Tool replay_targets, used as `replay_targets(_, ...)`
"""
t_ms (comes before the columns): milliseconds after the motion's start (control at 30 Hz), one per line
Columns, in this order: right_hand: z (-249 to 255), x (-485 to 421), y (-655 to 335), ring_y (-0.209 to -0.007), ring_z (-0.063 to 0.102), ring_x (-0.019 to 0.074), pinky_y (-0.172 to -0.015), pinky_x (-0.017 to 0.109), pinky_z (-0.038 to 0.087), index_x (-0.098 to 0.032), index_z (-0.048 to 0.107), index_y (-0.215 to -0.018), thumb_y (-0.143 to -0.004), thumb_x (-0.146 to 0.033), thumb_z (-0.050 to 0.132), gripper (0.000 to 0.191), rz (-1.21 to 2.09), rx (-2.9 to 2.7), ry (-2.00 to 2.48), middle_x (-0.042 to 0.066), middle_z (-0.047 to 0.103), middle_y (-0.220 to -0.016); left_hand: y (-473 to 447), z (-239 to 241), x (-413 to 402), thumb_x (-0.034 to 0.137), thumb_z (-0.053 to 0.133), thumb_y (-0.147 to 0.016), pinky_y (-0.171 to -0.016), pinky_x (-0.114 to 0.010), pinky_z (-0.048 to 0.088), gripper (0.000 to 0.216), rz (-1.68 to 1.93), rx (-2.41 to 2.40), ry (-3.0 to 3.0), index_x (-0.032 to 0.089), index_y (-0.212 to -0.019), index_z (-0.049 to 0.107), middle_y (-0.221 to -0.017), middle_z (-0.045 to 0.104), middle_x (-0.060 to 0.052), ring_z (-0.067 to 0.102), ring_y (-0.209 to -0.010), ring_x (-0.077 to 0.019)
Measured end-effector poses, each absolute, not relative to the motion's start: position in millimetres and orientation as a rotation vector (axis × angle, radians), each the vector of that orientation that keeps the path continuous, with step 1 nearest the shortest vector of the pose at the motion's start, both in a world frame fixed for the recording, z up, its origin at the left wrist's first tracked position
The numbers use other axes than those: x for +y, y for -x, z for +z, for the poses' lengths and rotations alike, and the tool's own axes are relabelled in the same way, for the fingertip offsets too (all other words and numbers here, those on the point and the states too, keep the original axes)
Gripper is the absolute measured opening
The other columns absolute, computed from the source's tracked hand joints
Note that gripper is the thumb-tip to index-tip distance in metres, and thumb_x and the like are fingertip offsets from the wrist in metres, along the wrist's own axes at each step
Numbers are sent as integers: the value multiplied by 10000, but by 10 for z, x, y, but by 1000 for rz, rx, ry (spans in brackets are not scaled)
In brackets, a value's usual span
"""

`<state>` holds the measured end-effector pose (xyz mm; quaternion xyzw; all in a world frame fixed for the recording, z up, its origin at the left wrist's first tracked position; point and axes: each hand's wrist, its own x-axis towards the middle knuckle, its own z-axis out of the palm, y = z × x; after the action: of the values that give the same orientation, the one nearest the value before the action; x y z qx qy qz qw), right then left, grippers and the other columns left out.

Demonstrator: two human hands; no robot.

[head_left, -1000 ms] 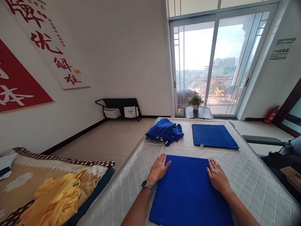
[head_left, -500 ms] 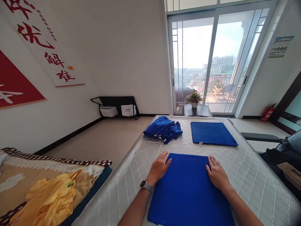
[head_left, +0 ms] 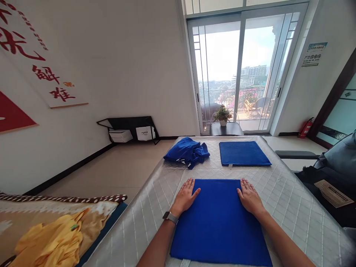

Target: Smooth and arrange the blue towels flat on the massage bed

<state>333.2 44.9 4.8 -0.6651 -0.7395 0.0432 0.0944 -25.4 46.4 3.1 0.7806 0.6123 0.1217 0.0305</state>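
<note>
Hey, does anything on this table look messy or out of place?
Yes: the crumpled blue cloth at the far left of the table lies bunched in a heap. The folded blue cloth beside it and the near blue cloth, under the flat left hand and right hand, lie smooth and square.

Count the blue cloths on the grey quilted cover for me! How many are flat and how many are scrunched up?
Flat blue cloths: 2, the near cloth with the left hand and right hand resting on its edges, and the far cloth.
Scrunched blue heaps: 1, the blue heap; how many cloths are in it cannot be told.
Total: 3
</note>
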Motion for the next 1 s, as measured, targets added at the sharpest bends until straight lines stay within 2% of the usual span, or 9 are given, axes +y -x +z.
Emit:
replay_targets(267,102,409,-3310,-1525,137,218,-1234,393,95,-40,240,-1568,-1002,-456,208,703,192,-2171,1981,133,216,-1641,241,57,451,667,140,-994,-1232,-426,179,833,299,1928,-2367,70,-1568,237,-1630,244,-156,196,-1518,-253)
replay_targets(600,115,392,-3315,-1521,158,230,-1230,381,103,-22,243,-1563,-1002,-449,233,705,226,-2119,1966,151,205,-1640,217,90,450,689,90,-977,-1221,-438,180,853,162,1924,-2353,96,-1582,194,-1641,202,-152,163,-1523,-260)
replay_targets(733,122,389,-3315,-1523,144,233,-1229,389,103,-15,241,-1561,-1002,-445,231,705,240,-2111,1968,161,195,-1639,169,243,533,727,119,-954,-1195,-474,233,928,17,2043,-2237,32,-1553,255,-1604,260,-235,231,-1502,-317)
replay_targets(800,119,393,-3309,-1525,131,230,-1229,394,102,-20,231,-1565,-1003,-443,227,703,245,-2105,1970,157,184,-1641,16,351,573,757,156,-933,-1186,-515,240,991,29,2233,-2153,-29,-1518,306,-1564,310,-298,254,-1486,-374)
replay_targets(867,116,397,-3304,-1526,126,225,-1230,392,103,-25,226,-1567,-1004,-439,226,698,244,-2103,1970,151,181,-1642,-291,440,579,748,161,-939,-1192,-525,232,987,148,2298,-2228,-45,-1497,345,-1554,331,-305,249,-1485,-389)
replay_targets(1000,104,387,-3321,-1523,140,236,-1234,396,109,-21,238,-1563,-1003,-409,245,681,224,-2120,1969,156,201,-1639,-1307,462,464,627,132,-1008,-1189,-453,297,791,360,1745,-2624,71,-1518,370,-1556,403,-204,321,-1474,-293)
